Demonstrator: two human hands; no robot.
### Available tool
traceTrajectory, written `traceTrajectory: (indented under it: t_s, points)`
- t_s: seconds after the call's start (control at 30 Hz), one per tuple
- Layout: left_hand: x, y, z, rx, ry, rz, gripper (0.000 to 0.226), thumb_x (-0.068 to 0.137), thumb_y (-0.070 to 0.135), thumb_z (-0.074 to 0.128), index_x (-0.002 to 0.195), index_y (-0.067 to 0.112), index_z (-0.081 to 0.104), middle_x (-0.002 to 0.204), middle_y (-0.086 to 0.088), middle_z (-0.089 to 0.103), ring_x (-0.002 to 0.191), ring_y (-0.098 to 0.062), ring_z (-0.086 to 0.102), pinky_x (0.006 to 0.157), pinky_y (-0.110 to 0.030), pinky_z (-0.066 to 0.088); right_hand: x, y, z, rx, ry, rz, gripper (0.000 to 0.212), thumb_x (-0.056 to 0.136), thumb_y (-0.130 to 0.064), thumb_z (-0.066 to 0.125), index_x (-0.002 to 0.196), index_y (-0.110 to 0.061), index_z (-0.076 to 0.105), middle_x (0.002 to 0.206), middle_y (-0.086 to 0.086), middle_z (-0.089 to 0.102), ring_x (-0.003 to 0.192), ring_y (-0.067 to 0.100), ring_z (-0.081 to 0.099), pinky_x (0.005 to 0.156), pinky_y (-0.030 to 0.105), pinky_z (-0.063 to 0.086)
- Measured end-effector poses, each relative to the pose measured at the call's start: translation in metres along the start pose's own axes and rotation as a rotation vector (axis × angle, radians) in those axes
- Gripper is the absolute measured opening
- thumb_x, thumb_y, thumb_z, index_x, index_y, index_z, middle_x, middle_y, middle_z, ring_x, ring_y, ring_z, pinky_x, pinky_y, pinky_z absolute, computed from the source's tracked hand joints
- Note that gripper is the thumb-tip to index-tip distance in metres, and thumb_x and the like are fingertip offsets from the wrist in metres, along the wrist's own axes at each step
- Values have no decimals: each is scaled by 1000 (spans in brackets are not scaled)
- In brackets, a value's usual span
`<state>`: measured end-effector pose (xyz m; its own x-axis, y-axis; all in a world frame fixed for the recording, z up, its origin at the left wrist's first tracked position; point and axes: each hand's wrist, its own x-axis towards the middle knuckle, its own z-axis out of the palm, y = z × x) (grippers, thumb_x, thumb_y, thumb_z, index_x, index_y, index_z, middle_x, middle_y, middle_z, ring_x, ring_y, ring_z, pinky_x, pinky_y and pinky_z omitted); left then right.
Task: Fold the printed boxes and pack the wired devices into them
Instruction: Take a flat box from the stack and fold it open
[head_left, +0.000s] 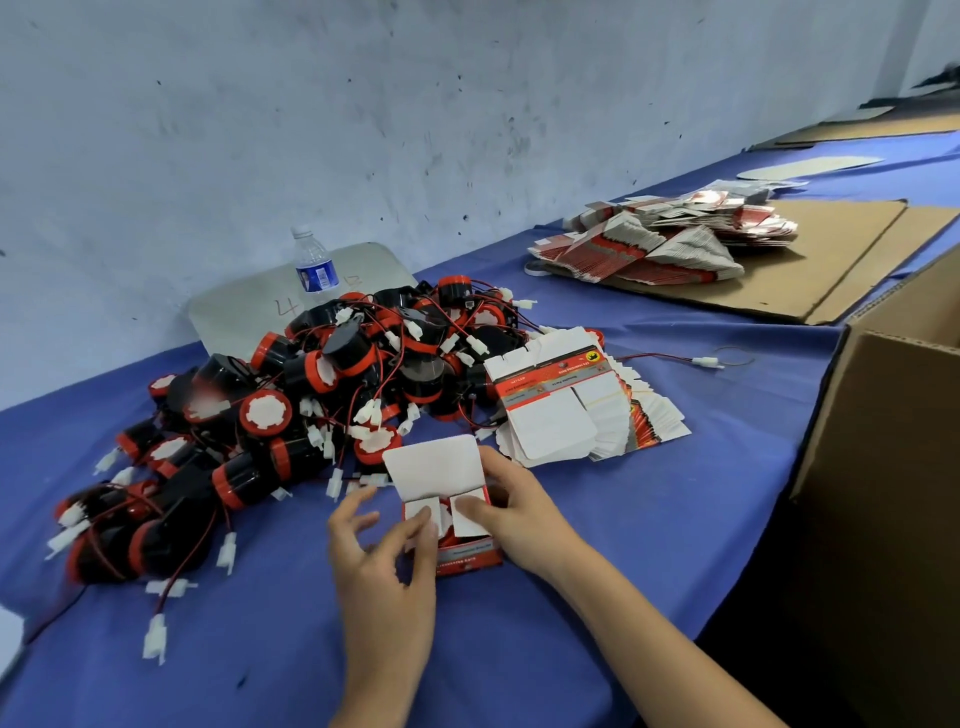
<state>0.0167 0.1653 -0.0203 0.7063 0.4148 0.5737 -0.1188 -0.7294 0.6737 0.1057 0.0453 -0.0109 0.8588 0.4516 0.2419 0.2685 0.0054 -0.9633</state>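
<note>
Resting on the blue counter, a small red printed box stands between both hands with its white top lid raised. The left hand pinches the left inner flap between thumb and fingers. The right hand holds the box's right side, its thumb pressing on the right inner flap. Just behind the box lies a big pile of black and red wired devices. To the right of this pile sits a stack of flat printed boxes, and a second heap of flat boxes lies further back on brown cardboard.
</note>
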Motion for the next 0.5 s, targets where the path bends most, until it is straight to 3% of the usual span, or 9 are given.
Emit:
traceTrajectory:
  t_s: [0.07,0.13,0.2,0.27,0.33,0.4,0.5]
  points:
    - [-1,1,1,123,0,102,12,77,11,78,88,13,75,116,-2,51,101,-17,48,75,-35,47,-5,-1,5,-9,62,-35,41,89,5,53,122,-18,58,110,-3,67,103,16,61,88,31,51]
    - [-3,3,2,105,-98,169,22,73,7,82,93,12,74,103,3,56,99,-16,51,76,-40,52,-11,-2,7,-1,82,-52,37,89,7,50,117,-14,60,107,1,67,98,22,61,86,38,52]
    - [-3,4,1,72,-183,183,27,71,6,83,95,15,73,101,9,58,99,-18,56,82,-32,51,-17,-8,5,63,76,-80,33,86,2,47,109,-11,66,109,3,67,100,19,62,85,32,51]
    - [-1,5,-2,41,-230,169,24,74,10,82,94,17,74,102,14,58,100,-13,55,85,-12,43,-17,-18,3,173,74,-96,28,80,-14,49,96,-9,72,109,1,67,104,11,62,89,26,50]
    - [1,5,-2,24,-266,166,20,76,9,80,93,18,74,103,12,60,99,-11,56,82,-4,38,-15,-27,2,155,73,-89,27,80,-32,60,82,-7,70,93,-4,70,91,6,65,80,21,51]
    - [0,7,-3,18,-283,183,19,77,7,79,90,18,73,103,8,61,96,-11,58,79,-2,37,-10,-33,2,4,82,-102,20,85,-28,67,79,-9,67,77,-8,68,75,2,62,71,18,49]
    - [0,10,-4,-6,-264,187,17,78,4,77,88,17,75,105,13,57,90,-4,56,77,1,36,-2,-41,-1,-149,88,-122,9,91,-16,64,83,-15,68,77,-14,65,79,3,61,76,19,50]
